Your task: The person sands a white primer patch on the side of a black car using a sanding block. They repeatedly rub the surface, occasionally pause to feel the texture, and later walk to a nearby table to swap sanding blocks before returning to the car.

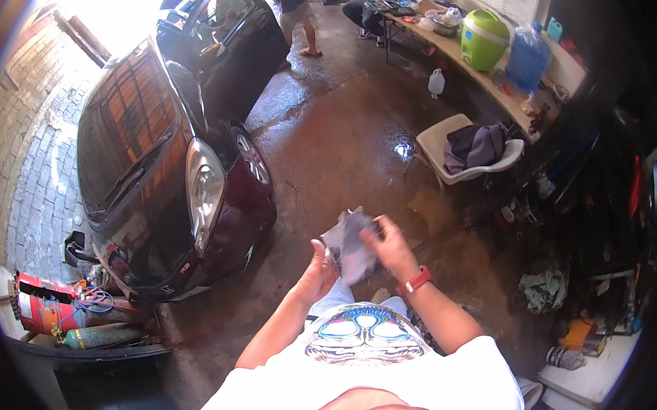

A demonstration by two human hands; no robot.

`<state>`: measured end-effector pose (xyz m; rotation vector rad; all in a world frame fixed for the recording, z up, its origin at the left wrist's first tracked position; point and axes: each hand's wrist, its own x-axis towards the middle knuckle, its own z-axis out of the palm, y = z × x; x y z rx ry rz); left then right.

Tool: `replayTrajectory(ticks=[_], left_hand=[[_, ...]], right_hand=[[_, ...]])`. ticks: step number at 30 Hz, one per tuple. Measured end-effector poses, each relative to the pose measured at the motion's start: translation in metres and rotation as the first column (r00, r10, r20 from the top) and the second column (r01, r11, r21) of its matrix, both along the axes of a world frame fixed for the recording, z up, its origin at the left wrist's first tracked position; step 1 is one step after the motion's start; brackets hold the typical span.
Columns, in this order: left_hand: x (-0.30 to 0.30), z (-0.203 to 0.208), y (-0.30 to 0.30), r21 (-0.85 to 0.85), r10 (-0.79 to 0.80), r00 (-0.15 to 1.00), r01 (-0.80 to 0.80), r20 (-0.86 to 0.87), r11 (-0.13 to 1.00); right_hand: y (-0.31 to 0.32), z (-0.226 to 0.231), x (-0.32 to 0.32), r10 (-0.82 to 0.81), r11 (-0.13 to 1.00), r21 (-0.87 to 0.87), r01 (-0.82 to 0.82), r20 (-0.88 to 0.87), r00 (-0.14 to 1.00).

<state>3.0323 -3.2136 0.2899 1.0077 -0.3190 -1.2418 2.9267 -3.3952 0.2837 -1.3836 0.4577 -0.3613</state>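
Note:
In front of my waist, a crumpled greyish cloth (357, 256) hangs between my two hands, partly blurred. My left hand (318, 275) is at its left edge, thumb pointing up, with the other fingers curled behind the cloth and mostly hidden. A small light patch shows by those fingertips, too unclear to name. My right hand (395, 250), with a red watch on the wrist, has its bent fingers on the upper right part of the cloth.
A dark car (228, 164) with a door open stands at left. A white chair (484, 168) holding a dark garment and a long table (488, 78) with a green cooler are at right. Cylinders (106, 336) lie lower left. Another person (296, 28) stands beyond the car.

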Motion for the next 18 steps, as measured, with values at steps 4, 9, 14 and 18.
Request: replayTrajectory(ticks=[4,9,14,18], left_hand=[[0.058,0.004,-0.05,-0.046,0.143,0.98,-0.137,0.14,0.989],[0.154,-0.011,-0.115,-0.085,0.311,0.917,-0.3,0.25,0.95],[0.245,-0.013,-0.224,-0.047,0.12,0.715,-0.121,0.688,0.992],[0.321,0.009,-0.302,0.125,-0.122,0.584,0.036,0.803,0.992]], right_hand=[[-0.029,0.009,0.045,0.274,0.961,-0.056,-0.272,0.047,0.96],[-0.117,-0.015,0.12,-0.065,0.758,0.651,-0.045,0.144,0.987],[-0.191,-0.037,0.21,-0.146,0.562,0.812,0.157,-0.089,0.985],[-0.294,0.014,0.286,-0.417,0.75,0.609,0.257,0.135,0.899]])
